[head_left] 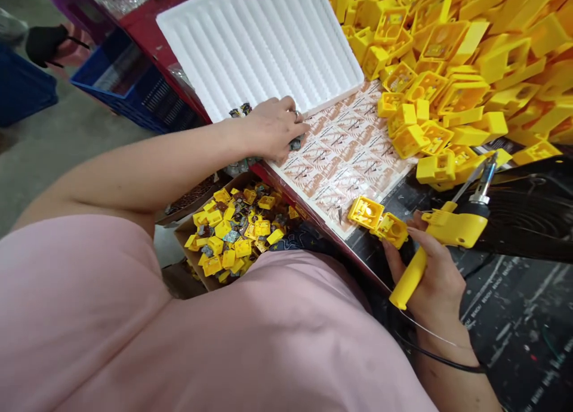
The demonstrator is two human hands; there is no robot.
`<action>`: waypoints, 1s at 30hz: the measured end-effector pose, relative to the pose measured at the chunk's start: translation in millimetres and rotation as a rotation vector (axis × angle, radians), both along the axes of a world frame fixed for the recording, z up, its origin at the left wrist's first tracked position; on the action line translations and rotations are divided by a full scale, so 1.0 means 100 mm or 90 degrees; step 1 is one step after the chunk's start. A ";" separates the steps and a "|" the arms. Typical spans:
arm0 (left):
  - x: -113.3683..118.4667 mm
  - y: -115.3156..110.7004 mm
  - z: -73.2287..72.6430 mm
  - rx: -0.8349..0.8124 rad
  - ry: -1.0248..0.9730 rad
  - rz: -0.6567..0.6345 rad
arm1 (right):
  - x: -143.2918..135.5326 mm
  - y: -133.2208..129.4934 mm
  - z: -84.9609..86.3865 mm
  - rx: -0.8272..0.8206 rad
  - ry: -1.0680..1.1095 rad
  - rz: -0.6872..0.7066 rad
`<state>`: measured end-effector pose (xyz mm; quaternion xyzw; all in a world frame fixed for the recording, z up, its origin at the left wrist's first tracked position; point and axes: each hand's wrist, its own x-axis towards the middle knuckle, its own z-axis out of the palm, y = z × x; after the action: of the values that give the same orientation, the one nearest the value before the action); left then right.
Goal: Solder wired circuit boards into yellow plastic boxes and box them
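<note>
Yellow case and soldering gun held at right; small dark part reached for at left.

The hands are well apart. By the right hand point(432, 274), closed, the open yellow case point(366, 212) is held over the near table edge, together with the yellow soldering gun point(456, 228), whose metal tip is pointed to the far side. The left hand point(273, 128) is curled over a small dark part point(295, 143) beside the white foam tray point(268, 48); whether it is gripped cannot be told. The part is best pinched singly by its edges, the case held level, and the tip angled away from fingers and the yellow pile point(465, 95).
</note>
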<state>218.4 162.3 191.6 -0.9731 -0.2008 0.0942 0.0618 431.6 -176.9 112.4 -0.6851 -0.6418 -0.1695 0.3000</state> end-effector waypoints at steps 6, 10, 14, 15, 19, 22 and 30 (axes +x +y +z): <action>0.13 0.29 0.16 -0.132 -0.054 0.042 | -0.03 0.02 0.03 0.021 0.007 0.008; -0.02 0.49 0.28 -0.347 -0.288 0.194 | -0.04 0.02 0.04 0.020 -0.003 -0.002; -0.13 0.67 0.32 -0.527 -0.555 0.340 | -0.04 0.02 0.06 -0.004 0.015 -0.006; -0.12 0.68 0.34 -0.559 -0.577 0.353 | -0.04 0.02 0.06 -0.007 0.026 -0.007; 0.13 0.46 0.56 -0.564 -0.593 0.334 | -0.04 0.03 0.04 -0.006 0.048 -0.004; 0.45 0.16 0.70 -0.586 -0.578 0.259 | -0.03 0.04 0.03 -0.010 0.034 -0.014; 0.93 -0.22 0.44 -0.770 -0.473 0.059 | -0.15 0.09 0.32 -0.065 0.070 -0.030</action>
<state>311.0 140.7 235.2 -0.7951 -0.1627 -0.1463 -0.5656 416.4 -167.5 144.5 -0.7229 -0.6157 -0.1059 0.2953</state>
